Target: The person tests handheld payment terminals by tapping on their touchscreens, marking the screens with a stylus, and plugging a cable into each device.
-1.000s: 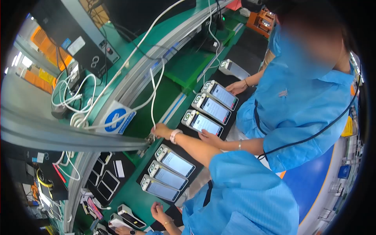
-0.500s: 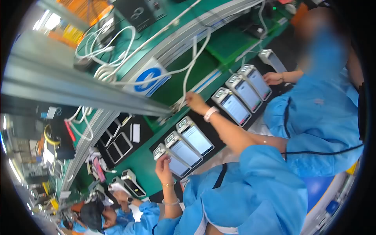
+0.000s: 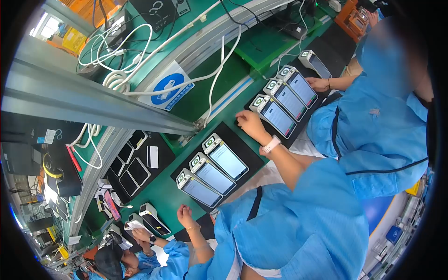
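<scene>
Directions are read from the centre of the view. Between 8 and 9 o'clock, flat dark-screened devices (image 3: 138, 171) lie on a black mat (image 3: 163, 148) on the green bench (image 3: 159, 196). Between 7 and 8 o'clock, a co-worker's hand (image 3: 141, 234) is at a white terminal. At 7 o'clock, the left hand (image 3: 185, 216) is empty, with fingers loosely bent and spread, just below the nearest unit of a first trio of terminals (image 3: 213, 172). This trio lies side by side between 6 and 7 o'clock, screens lit. At 2 o'clock, the right hand (image 3: 252, 125) is partly curled; whether its fingers are spread or pressed together cannot be determined. It is just beside a second trio of terminals (image 3: 285, 99), farther out at 2 o'clock. Beyond, a second co-worker's hand (image 3: 318, 84) is at that trio's right edge.
</scene>
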